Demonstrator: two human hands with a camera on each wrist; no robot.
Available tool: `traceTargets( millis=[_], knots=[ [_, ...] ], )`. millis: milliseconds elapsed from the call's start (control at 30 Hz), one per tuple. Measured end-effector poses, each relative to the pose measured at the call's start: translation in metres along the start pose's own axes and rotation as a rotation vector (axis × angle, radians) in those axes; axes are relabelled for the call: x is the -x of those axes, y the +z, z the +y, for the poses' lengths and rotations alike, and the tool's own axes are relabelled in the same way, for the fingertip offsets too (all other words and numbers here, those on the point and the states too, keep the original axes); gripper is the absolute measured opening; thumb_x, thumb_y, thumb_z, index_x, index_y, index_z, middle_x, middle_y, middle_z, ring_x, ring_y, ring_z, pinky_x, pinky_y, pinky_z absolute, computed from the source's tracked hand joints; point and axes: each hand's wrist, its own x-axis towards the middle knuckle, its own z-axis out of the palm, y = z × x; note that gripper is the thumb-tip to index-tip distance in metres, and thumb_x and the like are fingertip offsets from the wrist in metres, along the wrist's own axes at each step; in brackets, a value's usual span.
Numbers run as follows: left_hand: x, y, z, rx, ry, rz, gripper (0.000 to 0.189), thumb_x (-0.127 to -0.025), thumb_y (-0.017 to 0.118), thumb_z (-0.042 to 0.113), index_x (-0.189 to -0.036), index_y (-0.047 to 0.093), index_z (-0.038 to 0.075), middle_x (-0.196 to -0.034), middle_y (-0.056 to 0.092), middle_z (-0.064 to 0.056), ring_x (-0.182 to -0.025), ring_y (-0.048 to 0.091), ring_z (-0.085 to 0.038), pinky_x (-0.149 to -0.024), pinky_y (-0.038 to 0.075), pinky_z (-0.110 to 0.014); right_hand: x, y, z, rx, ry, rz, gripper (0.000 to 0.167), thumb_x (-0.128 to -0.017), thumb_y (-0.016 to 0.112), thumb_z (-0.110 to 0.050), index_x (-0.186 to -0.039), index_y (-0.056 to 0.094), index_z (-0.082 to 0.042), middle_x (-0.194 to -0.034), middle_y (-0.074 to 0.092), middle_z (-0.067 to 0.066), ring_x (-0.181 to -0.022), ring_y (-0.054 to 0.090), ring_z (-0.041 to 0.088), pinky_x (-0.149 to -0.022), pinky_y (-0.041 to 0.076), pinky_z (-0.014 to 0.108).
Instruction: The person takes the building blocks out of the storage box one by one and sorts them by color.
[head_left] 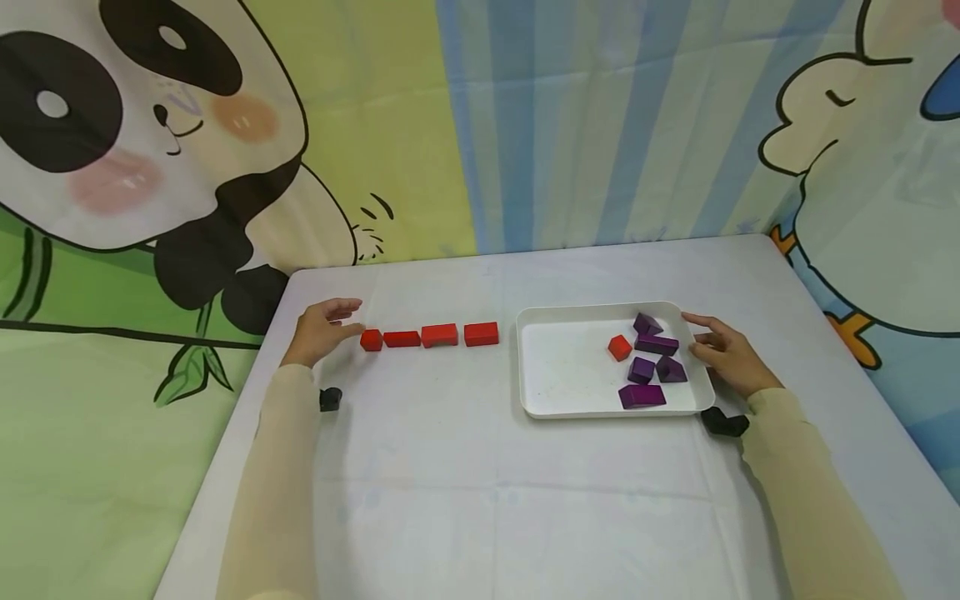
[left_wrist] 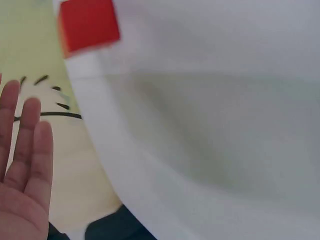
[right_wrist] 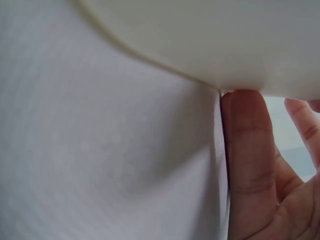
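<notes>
My left hand (head_left: 321, 332) is at the left end of a row on the table, its fingers spread and fairly straight. Its thumb tip lies right by a small red block (head_left: 371, 340), which the left wrist view shows in front of the open palm. To the right, in line, lie a thin red block (head_left: 402, 339), a red block with a notched underside (head_left: 439, 335) and a red rectangular block (head_left: 482, 334). My right hand (head_left: 726, 354) touches the right rim of a white tray (head_left: 558, 408) with extended fingers. Inside are a red block (head_left: 619, 347) and several purple blocks (head_left: 642, 396).
A white cloth covers the table (head_left: 450, 517). Black wrist devices show beside the left sleeve (head_left: 277, 467) and the right sleeve (head_left: 795, 450). Behind the table's far edge hangs a printed backdrop (head_left: 390, 125) with cartoon animals.
</notes>
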Motion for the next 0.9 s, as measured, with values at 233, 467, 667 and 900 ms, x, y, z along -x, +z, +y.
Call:
traceTargets(
  millis=[233,467,667,900],
  knots=[
    [0.003,0.011,0.028,0.051,0.066,0.03,0.055,-0.102,0.08,0.029,-0.15,0.064,0.007,-0.15,0.063,-0.021,-0.139,0.058,-0.038,-0.12,0.046,-0.051,0.001,-0.001,0.0,0.005,0.0,0.0,0.065,-0.114,0.053,-0.026,-0.173,0.025,-0.015,-0.154,0.044,0.04,-0.132,0.053,0.054,-0.08,0.054,0.018],
    [0.009,0.027,0.057,0.133,0.078,0.012,0.052,-0.102,0.079,0.03,-0.149,0.066,0.009,-0.144,0.068,-0.015,-0.133,0.065,-0.032,-0.117,0.05,-0.046,-0.001,0.0,0.002,-0.008,-0.001,-0.005,0.065,-0.114,0.054,-0.026,-0.173,0.026,-0.016,-0.155,0.044,0.039,-0.133,0.052,0.052,-0.081,0.053,0.016],
    [0.011,0.043,0.082,0.231,0.134,0.004,0.049,-0.1,0.083,0.026,-0.143,0.07,0.008,-0.141,0.071,-0.013,-0.132,0.066,-0.028,-0.117,0.05,-0.044,-0.002,0.001,0.003,-0.017,0.001,-0.004,0.065,-0.114,0.054,-0.024,-0.173,0.026,-0.015,-0.154,0.045,0.039,-0.131,0.053,0.05,-0.08,0.053,0.015],
    [0.003,0.067,0.112,0.298,0.248,-0.029,0.045,-0.098,0.085,0.023,-0.138,0.073,0.007,-0.136,0.073,-0.012,-0.126,0.07,-0.028,-0.11,0.056,-0.039,-0.001,0.0,0.003,-0.02,0.0,-0.002,0.065,-0.114,0.054,-0.023,-0.173,0.027,-0.016,-0.154,0.045,0.038,-0.132,0.053,0.05,-0.081,0.052,0.016]
  ],
)
